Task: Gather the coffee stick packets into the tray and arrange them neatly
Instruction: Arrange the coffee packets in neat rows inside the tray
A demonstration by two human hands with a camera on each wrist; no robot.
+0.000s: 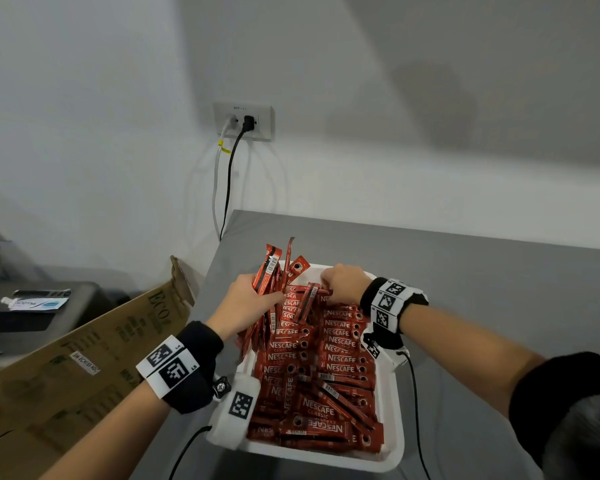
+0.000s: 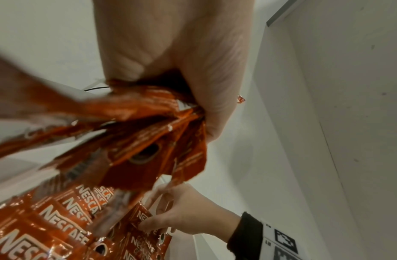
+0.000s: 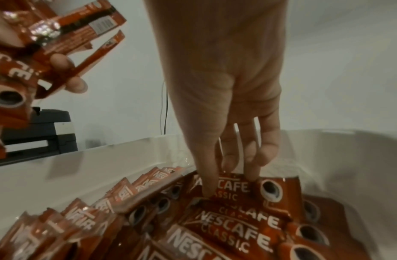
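**Tray of red coffee sticks, both hands at the far end**

Near edge: one white tray [image 1: 394, 441], shallow, rounded corners, smooth matt walls, on a grey table [image 1: 482, 271]. It is filled with coffee stick packets [image 1: 340, 358]: flat, narrow, glossy red foil, white lettering, a cup printed at one end. Too many and too overlapped to count. Right column lies in neat crosswise rows; the near end is a loose jumble at mixed angles.

Two wristbands with black-and-white square markers, one per wrist; a black cable trails from each.

Mid tray, left side: left hand [image 1: 246, 299] curled round a fanned bundle of packets [image 1: 269, 271], ends splaying up and away; several, exact number unclear.

Far end: right hand [image 1: 343, 282] knuckles up, fingertips [image 3: 210, 191] reaching down and pinching the top packet [image 3: 239, 191] of the right column, against the far wall of the tray.

Left of table: one brown cardboard box [image 1: 84, 358], flap open, printed.

Far: white wall, one wall socket [image 1: 245, 121] with two plugs, one white and one black.
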